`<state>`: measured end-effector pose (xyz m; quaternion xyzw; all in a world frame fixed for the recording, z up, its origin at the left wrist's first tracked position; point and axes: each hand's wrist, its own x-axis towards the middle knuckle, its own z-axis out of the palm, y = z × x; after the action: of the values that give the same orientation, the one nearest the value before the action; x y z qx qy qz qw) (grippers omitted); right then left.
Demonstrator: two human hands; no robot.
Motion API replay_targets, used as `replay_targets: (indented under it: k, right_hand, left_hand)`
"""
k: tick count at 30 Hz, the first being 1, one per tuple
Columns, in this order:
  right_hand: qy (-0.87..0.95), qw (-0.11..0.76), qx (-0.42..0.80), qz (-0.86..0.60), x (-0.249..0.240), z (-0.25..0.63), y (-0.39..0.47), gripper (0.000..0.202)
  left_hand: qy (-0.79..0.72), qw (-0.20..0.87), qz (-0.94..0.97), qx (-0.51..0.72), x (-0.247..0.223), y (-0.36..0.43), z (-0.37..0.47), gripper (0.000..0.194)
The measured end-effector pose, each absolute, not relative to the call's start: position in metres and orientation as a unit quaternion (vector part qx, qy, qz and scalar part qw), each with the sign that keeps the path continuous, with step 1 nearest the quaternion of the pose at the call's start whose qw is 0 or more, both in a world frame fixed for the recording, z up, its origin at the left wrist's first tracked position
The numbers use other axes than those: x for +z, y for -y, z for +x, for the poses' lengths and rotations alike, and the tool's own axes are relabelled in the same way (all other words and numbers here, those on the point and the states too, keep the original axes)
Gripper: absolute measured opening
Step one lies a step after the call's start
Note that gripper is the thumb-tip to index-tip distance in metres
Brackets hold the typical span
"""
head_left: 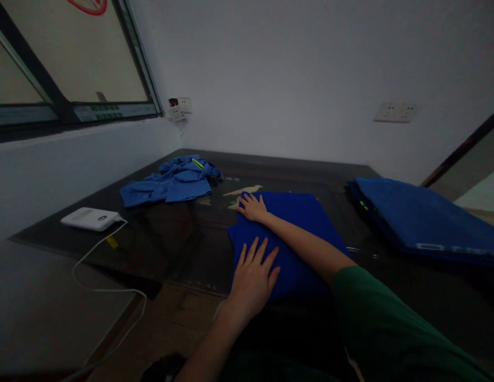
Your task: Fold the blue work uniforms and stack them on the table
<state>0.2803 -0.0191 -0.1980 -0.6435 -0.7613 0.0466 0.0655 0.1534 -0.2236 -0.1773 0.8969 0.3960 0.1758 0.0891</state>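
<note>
A deep-blue folded garment (pixel 298 212) lies on the dark table (pixel 183 244) in front of me, near the table's front edge. My left hand (pixel 254 273) rests on its near left part, palm down with the fingers spread. Farther up, my right hand (pixel 251 207) lies flat on the garment's far left corner, its fingers apart. Neither hand grips the cloth. Parts of the garment are hidden under my hands and right forearm.
A crumpled lighter-blue garment (pixel 179 180) with yellow-green strips lies at the back left. On the left is a white device (pixel 91 218) with a white cable (pixel 107 289) hanging off the edge. Folded blue clothes (pixel 425 212) are stacked at right. Walls and a window (pixel 75 53) border the table.
</note>
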Motion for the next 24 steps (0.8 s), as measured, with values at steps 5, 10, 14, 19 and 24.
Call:
replay_targets:
  k: [5,10,14,19,24]
  right_hand:
    - [0.776,0.096,0.017,-0.623,-0.204,0.284,0.014,0.054]
    - [0.768,0.125,-0.007,-0.628,-0.193,0.307,0.018,0.05]
    - [0.691,0.161,-0.025,-0.704,-0.174,0.372,0.029,0.048]
    - [0.556,0.185,0.015,-0.81,-0.156,0.481,0.054,0.034]
    - [0.503,0.212,0.114,-0.83,-0.165,0.529,0.065,0.029]
  left_hand:
    - [-0.414,0.06,0.899,0.132,-0.191,0.232,0.142,0.05]
    - [-0.422,0.042,0.898,0.118,-0.191,0.235,0.142,0.049]
    - [-0.423,0.046,0.898,0.112,-0.192,0.233,0.142,0.049]
    - [-0.435,0.092,0.892,0.08,-0.179,0.232,0.146,0.046]
    - [-0.444,0.1,0.888,0.071,-0.158,0.225,0.168,0.042]
